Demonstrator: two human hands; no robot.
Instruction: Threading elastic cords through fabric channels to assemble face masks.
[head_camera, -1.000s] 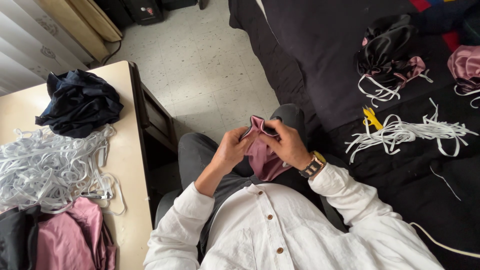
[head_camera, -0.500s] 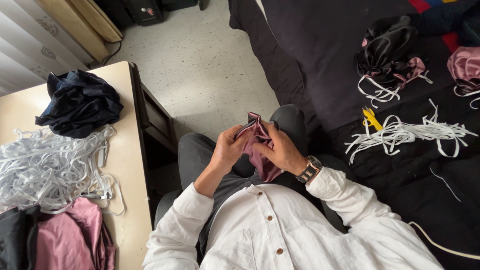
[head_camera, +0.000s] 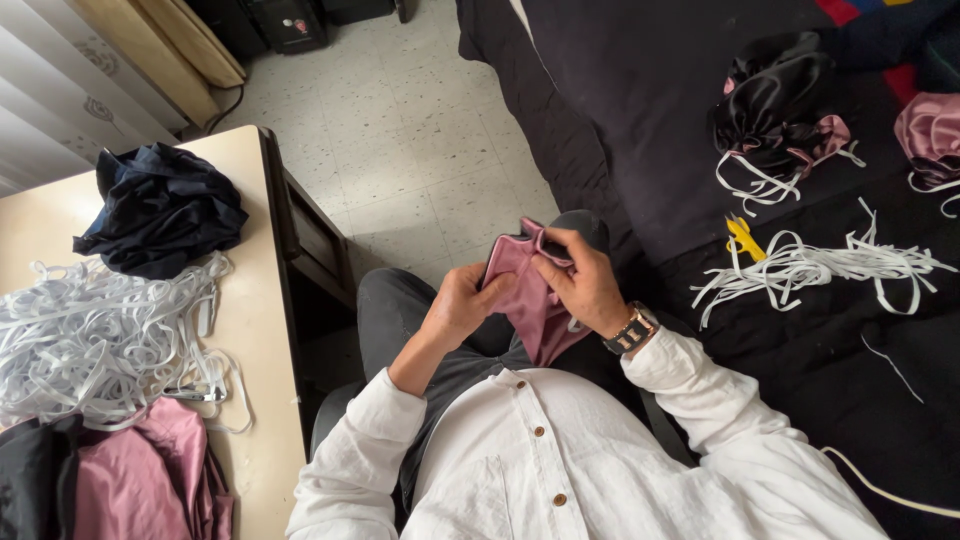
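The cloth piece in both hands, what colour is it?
Dusty pink satin cloth piece; the head view shows it.

Both forearms, in white sleeves pushed up from the wrists, angle in toward twelve o'clock over the lap. The left hand (head_camera: 458, 305) sits at about eleven o'clock, fingers curled and pinching. The right hand (head_camera: 585, 280), at one o'clock, pinches too, a wristwatch (head_camera: 630, 330) on its wrist.
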